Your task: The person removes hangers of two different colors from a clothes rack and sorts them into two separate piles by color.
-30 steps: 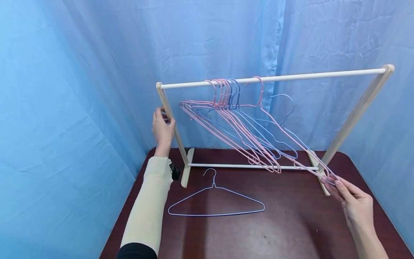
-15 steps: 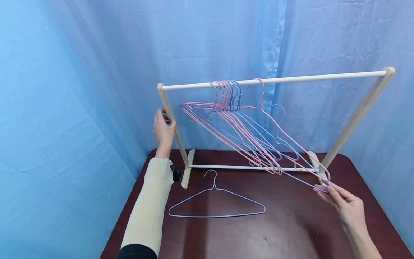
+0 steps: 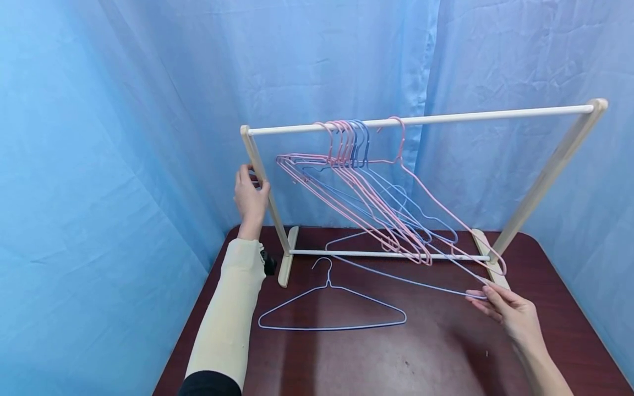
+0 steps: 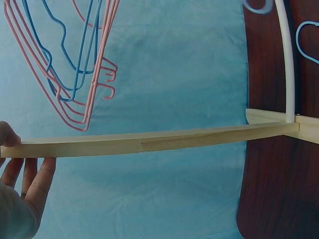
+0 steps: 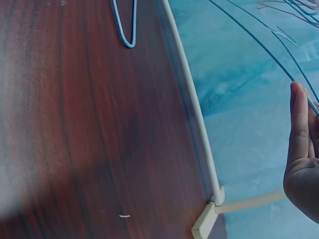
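My left hand (image 3: 251, 199) grips the left wooden upright (image 3: 255, 158) of a small clothes rack. The left wrist view shows the thumb on one side of the upright (image 4: 149, 143) and the fingers (image 4: 42, 184) on the other. With my right hand (image 3: 517, 316) I pinch one corner of a blue wire clothes hanger (image 3: 411, 282). This hanger is off the bar, tilted low in front of the rack's lower rail, its hook partly hidden behind hanging hangers. Several pink and blue hangers (image 3: 342, 159) hang bunched left of the bar's middle. One pink hanger (image 3: 403, 135) hangs apart, to their right.
Another blue hanger (image 3: 332, 329) lies flat on the dark red-brown table (image 3: 376, 363) in front of the rack. The rack's white top bar (image 3: 495, 115) runs to the right upright (image 3: 550, 176). Blue curtains (image 3: 124, 165) surround the table.
My right hand has moved left and slightly down, bringing the blue hanger away from the lone pink one. Its hook has dropped lower and left. The left hand stays on the upright.
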Demonstrator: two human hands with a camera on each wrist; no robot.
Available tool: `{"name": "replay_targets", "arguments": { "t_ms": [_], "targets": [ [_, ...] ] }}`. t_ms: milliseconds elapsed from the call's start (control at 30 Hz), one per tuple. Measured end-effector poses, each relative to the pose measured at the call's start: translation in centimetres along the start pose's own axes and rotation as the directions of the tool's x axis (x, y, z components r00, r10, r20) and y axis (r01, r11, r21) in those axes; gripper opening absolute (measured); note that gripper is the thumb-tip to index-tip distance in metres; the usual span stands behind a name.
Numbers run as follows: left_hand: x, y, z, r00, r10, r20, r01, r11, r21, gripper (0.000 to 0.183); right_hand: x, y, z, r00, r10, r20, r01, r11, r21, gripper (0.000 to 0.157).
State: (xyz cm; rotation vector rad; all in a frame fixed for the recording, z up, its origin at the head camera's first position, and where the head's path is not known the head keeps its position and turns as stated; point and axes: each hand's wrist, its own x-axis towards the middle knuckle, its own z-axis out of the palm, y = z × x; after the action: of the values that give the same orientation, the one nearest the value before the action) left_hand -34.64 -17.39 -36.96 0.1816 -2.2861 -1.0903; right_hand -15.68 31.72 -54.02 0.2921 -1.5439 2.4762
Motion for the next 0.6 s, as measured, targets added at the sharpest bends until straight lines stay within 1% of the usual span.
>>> {"name": "replay_targets", "arguments": {
  "t_ms": [100,167,300,433,600],
  "targets": [
    [0.0,0.0,0.0,1.000,-0.001,0.003,0.001,1.000,0.000,0.039,0.0,0.4,0.2,0.999,0.054,0.002,-0.054,0.998,-0.027,0.035],
    [0.0,0.0,0.0,1.000,0.000,0.003,0.000,1.000,0.000,0.039,0.0,0.8,0.3,0.996,0.091,0.004,-0.090,0.994,-0.065,0.035],
    [0.1,-0.1,0.0,1.000,0.002,0.000,-0.002,1.000,0.000,0.039,0.0,1.5,0.6,0.986,0.165,0.027,-0.161,0.980,-0.116,0.034],
    [0.2,-0.1,0.0,1.000,0.004,0.001,-0.004,1.000,0.004,0.039,0.2,2.2,1.0,0.966,0.256,0.036,-0.251,0.961,-0.116,0.034],
    [0.2,-0.2,0.1,1.000,0.000,0.007,0.000,1.000,0.020,0.038,0.3,3.0,1.9,0.934,0.358,0.015,-0.354,0.927,-0.122,0.030]
  ]
}}
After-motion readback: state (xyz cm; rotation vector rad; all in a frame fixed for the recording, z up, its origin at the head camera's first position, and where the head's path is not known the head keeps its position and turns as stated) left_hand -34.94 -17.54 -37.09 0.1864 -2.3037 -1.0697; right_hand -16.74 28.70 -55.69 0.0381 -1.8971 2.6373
